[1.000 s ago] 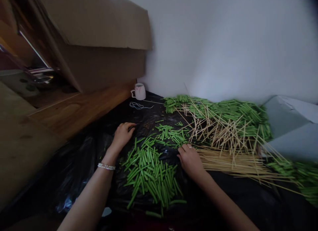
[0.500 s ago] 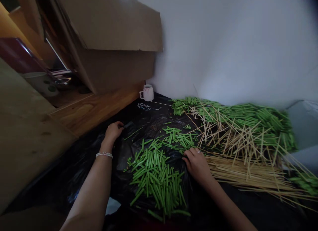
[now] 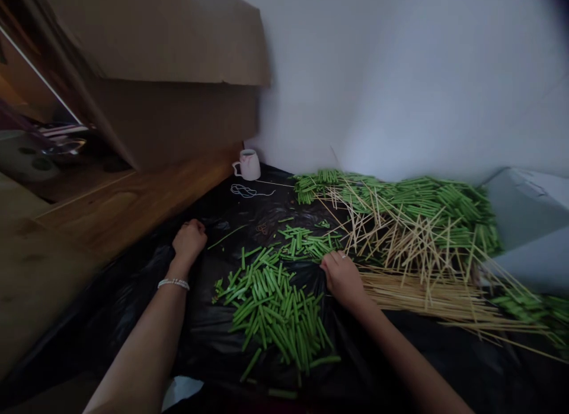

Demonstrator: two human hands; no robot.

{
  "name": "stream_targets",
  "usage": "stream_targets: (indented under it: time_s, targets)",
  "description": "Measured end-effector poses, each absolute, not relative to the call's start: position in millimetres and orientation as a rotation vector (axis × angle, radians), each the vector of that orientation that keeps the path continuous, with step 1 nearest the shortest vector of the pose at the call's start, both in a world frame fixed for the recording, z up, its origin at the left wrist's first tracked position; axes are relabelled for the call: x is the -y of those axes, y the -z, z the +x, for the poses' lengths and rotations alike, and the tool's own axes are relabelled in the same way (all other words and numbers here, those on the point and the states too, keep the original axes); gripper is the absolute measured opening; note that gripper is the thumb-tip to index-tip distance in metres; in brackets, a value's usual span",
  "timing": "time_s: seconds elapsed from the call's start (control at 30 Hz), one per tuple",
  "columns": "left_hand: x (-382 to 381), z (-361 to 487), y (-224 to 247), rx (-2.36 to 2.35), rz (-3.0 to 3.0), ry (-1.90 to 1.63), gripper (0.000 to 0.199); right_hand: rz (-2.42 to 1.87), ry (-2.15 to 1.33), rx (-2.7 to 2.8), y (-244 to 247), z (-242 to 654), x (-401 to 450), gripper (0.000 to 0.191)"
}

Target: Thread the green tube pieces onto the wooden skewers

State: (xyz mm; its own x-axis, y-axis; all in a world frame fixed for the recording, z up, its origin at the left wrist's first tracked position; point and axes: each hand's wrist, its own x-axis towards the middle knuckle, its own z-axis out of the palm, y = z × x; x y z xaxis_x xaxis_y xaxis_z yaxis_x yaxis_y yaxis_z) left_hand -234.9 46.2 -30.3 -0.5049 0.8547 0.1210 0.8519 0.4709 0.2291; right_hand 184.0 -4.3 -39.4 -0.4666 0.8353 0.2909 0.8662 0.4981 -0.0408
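My left hand, with a beaded bracelet at the wrist, is closed in a fist on the black plastic sheet near the wooden board. My right hand, a ring on one finger, grips a raised fold of the same sheet. Between my forearms lies a loose heap of cut green stalks, with a smaller scatter of short green pieces just beyond it. Right of my right hand, a bundle of thin wooden sticks lies on the sheet.
Crossed sticks rest against a long green pile along the white wall. A mug and a looped white cord sit at the back. A cardboard box stands at left, above a wooden board.
My left hand has curled from a looser pinch into a fist. The sheet has shifted under the heap, and a few stalks at its near edge lie differently. The view has turned slightly right.
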Motion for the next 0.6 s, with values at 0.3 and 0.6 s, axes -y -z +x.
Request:
stream_targets:
  time_s: [0.3, 0.6]
  targets:
    - [-76.6, -229.2, 27.6, -2.750, 1.574, -0.407, 0.030, -1.588, 0.231, 2.397, 41.2, 194.3, -39.9, 0.019]
    - [-89.2, -241.4, 14.8, -2.688, 1.538, -0.363, 0.031, -1.626, 0.089, 2.314, 23.8, 183.6, -28.2, 0.033]
